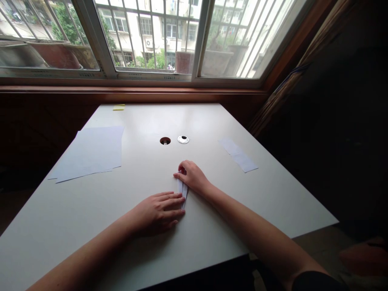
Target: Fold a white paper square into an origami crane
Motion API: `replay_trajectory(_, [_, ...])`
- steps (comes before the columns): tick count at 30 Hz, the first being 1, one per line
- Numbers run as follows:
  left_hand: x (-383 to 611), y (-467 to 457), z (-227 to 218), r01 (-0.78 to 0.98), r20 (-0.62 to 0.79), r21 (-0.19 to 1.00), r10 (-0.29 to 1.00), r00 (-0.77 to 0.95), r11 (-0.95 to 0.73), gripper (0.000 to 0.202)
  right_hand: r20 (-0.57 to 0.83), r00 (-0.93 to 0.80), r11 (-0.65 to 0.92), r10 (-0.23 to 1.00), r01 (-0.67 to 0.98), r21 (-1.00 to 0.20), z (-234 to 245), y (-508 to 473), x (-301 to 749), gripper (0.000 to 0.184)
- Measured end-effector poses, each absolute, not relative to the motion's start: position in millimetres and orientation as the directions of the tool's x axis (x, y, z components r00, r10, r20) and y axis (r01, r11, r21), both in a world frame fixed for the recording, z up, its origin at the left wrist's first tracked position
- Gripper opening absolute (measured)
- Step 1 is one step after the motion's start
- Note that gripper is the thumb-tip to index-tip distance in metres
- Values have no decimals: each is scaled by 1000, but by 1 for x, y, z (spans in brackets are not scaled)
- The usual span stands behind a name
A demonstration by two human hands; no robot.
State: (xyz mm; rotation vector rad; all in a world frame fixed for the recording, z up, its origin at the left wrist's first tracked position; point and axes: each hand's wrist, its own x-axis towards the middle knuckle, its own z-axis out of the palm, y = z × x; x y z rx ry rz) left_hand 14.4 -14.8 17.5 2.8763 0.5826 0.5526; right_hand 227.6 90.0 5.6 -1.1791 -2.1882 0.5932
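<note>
A narrow folded piece of white paper (182, 190) lies on the white table (212, 226), near the middle. My left hand (159, 211) lies flat on the table with its fingers stretched out, fingertips resting on the near end of the paper. My right hand (191, 176) is curled over the far end of the paper, fingertips pressing down on it. Most of the paper is hidden under the two hands.
A stack of white sheets (91, 151) lies at the left. A folded paper strip (238, 154) lies at the right. A cable hole (165, 140) and its round cap (183, 139) sit behind the hands. A yellow note pad (119, 107) is by the window sill.
</note>
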Motion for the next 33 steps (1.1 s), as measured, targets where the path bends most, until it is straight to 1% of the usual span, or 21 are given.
replay_trajectory(2, [14, -14, 15, 346, 326, 211, 400, 857, -914, 37, 306, -406, 497, 861, 550, -671, 4, 90, 231, 14])
replay_trajectory(5, [12, -13, 10, 372, 330, 190, 416, 847, -908, 39, 315, -327, 441, 891, 462, -769, 4, 90, 240, 17])
replay_trajectory(7, [10, -11, 6, 410, 338, 177, 446, 829, -895, 40, 328, -304, 437, 894, 439, -785, 5, 88, 245, 17])
replay_trajectory(12, [10, -10, 4, 447, 345, 182, 483, 805, -876, 36, 315, -451, 518, 835, 451, -727, 6, 76, 252, 11])
replay_trajectory(18, [9, -1, 6, 428, 349, 285, 509, 787, -858, 42, 336, -554, 609, 761, 433, -664, 4, 70, 253, 9])
replay_trajectory(22, [0, 8, 3, 480, 378, 233, 534, 756, -846, 49, 346, -598, 644, 723, 400, -652, 4, 70, 254, 10])
replay_trajectory(27, [-7, 13, 2, 598, 344, 187, 623, 703, -779, 50, 354, -629, 662, 692, 359, -658, 6, 68, 255, 10])
replay_trajectory(33, [-6, 14, -3, 605, 341, 123, 606, 719, -787, 48, 361, -639, 667, 679, 332, -667, 6, 69, 255, 10])
